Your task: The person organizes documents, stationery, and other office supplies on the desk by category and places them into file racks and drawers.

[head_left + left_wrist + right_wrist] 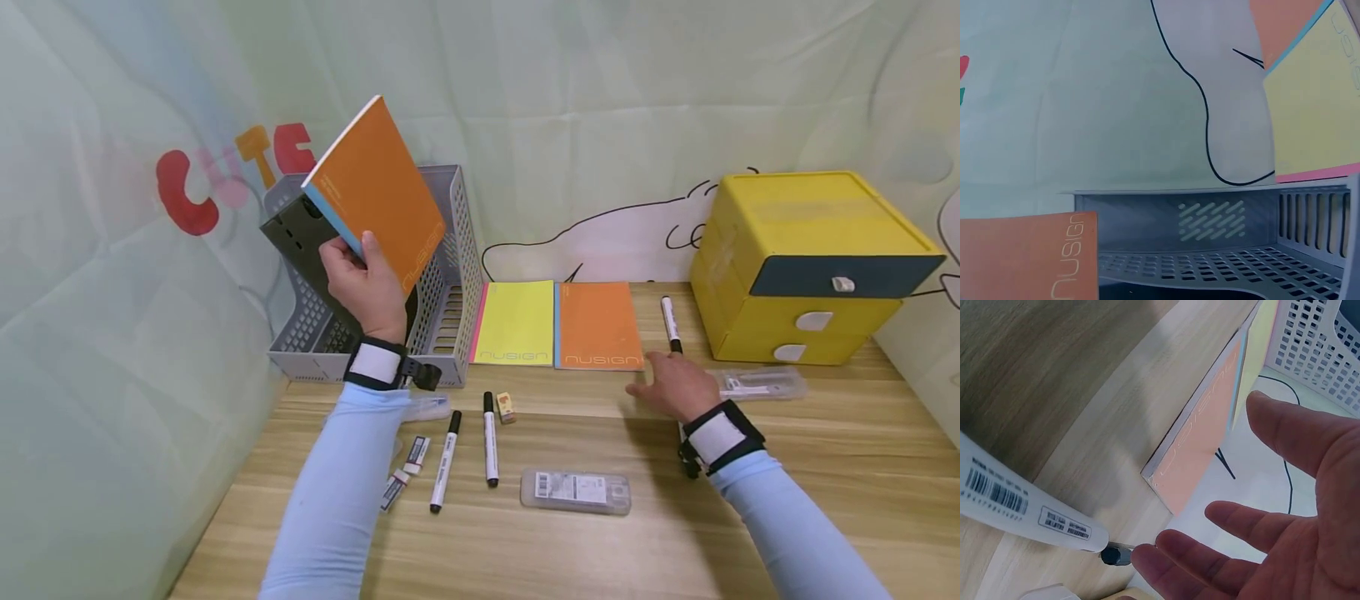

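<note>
My left hand (369, 287) holds an orange notebook (386, 187) with a blue spine strip, tilted above a grey perforated file rack (471, 242). The thumb lies over the cover near its lower edge. In the left wrist view a corner of this notebook (1022, 256) overlaps the rack's rim. On the table my right hand (678, 386) reaches beside a second orange notebook (596, 325), its fingers apart and holding nothing. A yellow notebook (517, 323) lies between that one and the rack. In the right wrist view a white marker (1029, 497) lies beside the right fingers.
A dark grey holder (300, 250) leans in the rack. At the right stands a yellow drawer box (738, 308), a clear case (772, 383) before it. Markers (490, 437), a small eraser (506, 408), other erasers (416, 454) and a clear pencil case (576, 492) lie in front.
</note>
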Available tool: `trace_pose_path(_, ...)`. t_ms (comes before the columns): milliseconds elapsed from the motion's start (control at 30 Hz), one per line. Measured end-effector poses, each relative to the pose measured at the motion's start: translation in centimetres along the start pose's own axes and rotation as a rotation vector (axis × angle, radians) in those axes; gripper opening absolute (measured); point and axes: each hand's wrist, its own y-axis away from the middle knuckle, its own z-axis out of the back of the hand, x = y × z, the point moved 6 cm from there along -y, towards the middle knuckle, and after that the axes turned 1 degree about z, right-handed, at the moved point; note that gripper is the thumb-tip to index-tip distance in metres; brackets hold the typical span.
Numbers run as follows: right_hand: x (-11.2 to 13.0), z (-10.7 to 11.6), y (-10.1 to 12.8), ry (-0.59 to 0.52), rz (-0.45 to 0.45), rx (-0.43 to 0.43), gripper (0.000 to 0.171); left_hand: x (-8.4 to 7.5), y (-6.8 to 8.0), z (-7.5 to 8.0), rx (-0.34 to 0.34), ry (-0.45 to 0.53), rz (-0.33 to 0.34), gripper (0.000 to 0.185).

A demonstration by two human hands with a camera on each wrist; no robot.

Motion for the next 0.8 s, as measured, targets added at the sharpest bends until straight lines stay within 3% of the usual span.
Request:
trace_pose_path(133,-0.1,-0.3,-0.2,0.002,-0.002,0.030,0.072,1.6,0.0,0.0,0.000,-0.074,0.052,0.010)
trace_pose_path(267,-0.1,-0.6,-0.3,-0.007,-0.008,0.059,0.071,3.7,0.3,-0.4,0.041,-0.205,0.153,0.012)
trace_pose_path(400,-0.1,-0.6,-0.3,-0.012,-0.008,0.067,0.070,5.7,0.5,-0.9,0.082,-0.320,0.212,0.012)
trace_pose_path(600,-0.2,-0.7,-0.4,-0.007,-0.016,0.074,0.070,7.8,1.1,-2.4,0.161,-0.352,0.251,0.014)
trace_pose_path(800,-0.5,-0.8,-0.5,0.004,-0.016,0.074,0.070,8.7,1.5,-3.6,0.205,-0.387,0.286,0.018)
